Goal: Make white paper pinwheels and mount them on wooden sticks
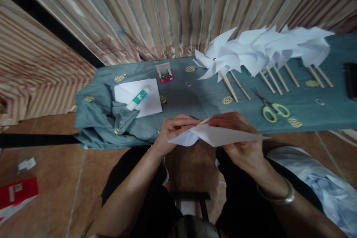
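Note:
A white paper pinwheel [220,134] is held over the table's near edge, its folded blades seen nearly edge-on. My left hand [174,130] is closed on its left side, fingers pointing inward. Closed on the other side, my right hand [237,124] is partly covered by the long paper blade. Between the fingertips of both hands, a short length of wooden stick [203,122] shows above the paper. How the stick meets the paper is hidden. Finished-looking pinwheels [245,54] lie overlapped in a row at the back right, their sticks pointing toward me.
Green-handled scissors [270,111] lie right of my hands. A glue stick [138,97] rests on white paper sheets [152,106] at left, near a small open box of metal pins [165,74]. A blue-green cloth [195,96] covers the table. A dark object [350,81] sits far right.

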Demonstrator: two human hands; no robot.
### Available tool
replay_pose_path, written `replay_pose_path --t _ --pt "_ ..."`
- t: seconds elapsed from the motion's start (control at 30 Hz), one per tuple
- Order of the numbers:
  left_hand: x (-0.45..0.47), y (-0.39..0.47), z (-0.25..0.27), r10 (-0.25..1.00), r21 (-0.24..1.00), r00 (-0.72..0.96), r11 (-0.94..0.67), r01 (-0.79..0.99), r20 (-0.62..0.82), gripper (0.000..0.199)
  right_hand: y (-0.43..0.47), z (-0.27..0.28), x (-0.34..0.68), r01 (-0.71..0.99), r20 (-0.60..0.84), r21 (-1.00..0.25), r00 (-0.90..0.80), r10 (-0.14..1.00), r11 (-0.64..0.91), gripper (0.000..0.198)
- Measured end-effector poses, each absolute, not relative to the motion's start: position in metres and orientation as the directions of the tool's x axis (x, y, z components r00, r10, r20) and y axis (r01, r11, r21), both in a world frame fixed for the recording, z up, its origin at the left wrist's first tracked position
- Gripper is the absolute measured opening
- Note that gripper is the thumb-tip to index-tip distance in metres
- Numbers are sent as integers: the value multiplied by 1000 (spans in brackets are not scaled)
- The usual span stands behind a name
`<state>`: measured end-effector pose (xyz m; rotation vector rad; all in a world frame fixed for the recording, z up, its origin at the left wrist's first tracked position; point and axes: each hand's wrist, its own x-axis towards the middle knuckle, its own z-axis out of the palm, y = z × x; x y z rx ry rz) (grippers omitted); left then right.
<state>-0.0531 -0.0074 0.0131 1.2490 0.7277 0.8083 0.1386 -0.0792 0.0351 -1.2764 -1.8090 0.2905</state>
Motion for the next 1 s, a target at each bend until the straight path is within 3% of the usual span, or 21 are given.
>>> replay_pose_path --t 1.0 --pt "-53 -7 10 839 989 543 111 -103 -38 20 -80 35 138 653 505 -616 -103 857 441 22"
